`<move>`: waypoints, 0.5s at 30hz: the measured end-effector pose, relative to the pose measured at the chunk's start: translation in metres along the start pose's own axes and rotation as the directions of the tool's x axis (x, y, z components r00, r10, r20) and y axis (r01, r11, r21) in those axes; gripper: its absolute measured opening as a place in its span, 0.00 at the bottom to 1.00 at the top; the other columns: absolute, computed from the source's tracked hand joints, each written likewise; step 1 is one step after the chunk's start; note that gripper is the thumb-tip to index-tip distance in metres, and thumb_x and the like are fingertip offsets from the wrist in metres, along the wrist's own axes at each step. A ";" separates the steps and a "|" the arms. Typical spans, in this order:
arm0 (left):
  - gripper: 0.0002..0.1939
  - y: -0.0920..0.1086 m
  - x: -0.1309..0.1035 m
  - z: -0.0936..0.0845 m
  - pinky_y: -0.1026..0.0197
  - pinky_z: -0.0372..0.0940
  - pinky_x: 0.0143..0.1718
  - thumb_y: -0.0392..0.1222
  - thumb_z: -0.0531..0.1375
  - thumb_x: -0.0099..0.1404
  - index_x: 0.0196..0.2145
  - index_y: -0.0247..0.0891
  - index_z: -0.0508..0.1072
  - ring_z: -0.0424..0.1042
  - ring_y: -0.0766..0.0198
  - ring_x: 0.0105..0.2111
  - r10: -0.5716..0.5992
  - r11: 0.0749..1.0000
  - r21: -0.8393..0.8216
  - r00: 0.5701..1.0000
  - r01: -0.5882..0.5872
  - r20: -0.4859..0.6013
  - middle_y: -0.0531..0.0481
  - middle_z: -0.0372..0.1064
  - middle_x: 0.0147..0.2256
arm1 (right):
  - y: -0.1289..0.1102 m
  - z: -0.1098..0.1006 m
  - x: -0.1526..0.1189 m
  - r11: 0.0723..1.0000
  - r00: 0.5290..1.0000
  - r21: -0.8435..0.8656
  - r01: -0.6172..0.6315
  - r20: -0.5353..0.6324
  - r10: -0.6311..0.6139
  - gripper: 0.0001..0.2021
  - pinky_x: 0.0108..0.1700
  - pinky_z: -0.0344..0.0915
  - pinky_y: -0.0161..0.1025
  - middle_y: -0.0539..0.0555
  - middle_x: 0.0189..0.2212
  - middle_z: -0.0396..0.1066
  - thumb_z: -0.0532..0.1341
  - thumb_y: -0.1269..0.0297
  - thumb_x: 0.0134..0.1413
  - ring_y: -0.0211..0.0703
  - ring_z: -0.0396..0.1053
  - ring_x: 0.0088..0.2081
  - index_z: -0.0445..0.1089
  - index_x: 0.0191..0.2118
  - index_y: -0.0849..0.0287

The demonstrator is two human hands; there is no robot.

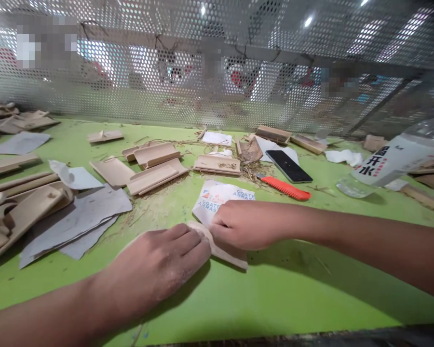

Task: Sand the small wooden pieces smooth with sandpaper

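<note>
My left hand (166, 255) is closed over the left end of a pale curved bamboo piece (233, 256), its fingers pressing on it near the table's front. The right end of that piece sticks out below my right hand (244, 224). Folded into a fist, my right hand grips a sheet of sandpaper (206, 193), whose white back shows blue and red print. The sandpaper's underside and the fingertips of my right hand are hidden. Just beyond lies an orange utility knife (285, 188), beside a dark phone (288, 166).
Several cut bamboo pieces (157, 176) lie on the green table (292, 299) among shavings. Grey sandpaper sheets (75, 221) and wooden scoops (25, 217) are at left. A clear bottle (394, 159) leans at right. A perforated metal screen (130, 91) closes off the back.
</note>
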State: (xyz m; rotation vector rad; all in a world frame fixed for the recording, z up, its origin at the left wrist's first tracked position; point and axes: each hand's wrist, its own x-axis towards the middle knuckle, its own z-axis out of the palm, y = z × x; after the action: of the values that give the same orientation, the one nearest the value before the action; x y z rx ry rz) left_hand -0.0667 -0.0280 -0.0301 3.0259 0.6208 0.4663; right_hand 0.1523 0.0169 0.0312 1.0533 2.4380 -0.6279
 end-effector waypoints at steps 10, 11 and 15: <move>0.13 0.005 0.012 -0.014 0.58 0.70 0.32 0.29 0.49 0.74 0.42 0.37 0.71 0.72 0.57 0.32 0.002 1.000 -0.001 1.000 -0.002 0.020 0.47 0.75 0.35 | 0.011 0.021 -0.037 0.980 0.995 0.170 -0.103 0.024 0.101 0.18 0.28 0.51 0.37 0.52 0.24 0.67 0.50 0.67 0.68 0.38 0.57 0.24 0.70 0.27 0.60; 0.14 0.005 0.013 -0.015 0.57 0.69 0.31 0.28 0.48 0.74 0.41 0.37 0.72 0.72 0.57 0.32 0.006 1.000 0.003 1.000 -0.006 0.022 0.47 0.75 0.35 | 0.009 0.019 -0.035 0.982 0.995 0.164 -0.096 0.029 0.093 0.18 0.28 0.51 0.37 0.52 0.24 0.68 0.50 0.67 0.68 0.38 0.58 0.25 0.71 0.28 0.61; 0.15 0.003 0.013 -0.015 0.56 0.69 0.32 0.29 0.46 0.74 0.42 0.36 0.72 0.72 0.56 0.32 0.038 0.999 0.034 0.999 -0.038 0.003 0.46 0.76 0.35 | 0.000 0.004 -0.011 1.000 1.000 0.003 -0.018 0.023 0.018 0.21 0.27 0.49 0.38 0.56 0.27 0.72 0.48 0.68 0.68 0.39 0.55 0.24 0.75 0.30 0.64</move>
State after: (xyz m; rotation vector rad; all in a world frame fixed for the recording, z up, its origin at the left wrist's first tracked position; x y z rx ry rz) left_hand -0.0586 -0.0269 -0.0118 3.0750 0.5776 0.4580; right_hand 0.1602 0.0081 0.0338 1.0628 2.4063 -0.6352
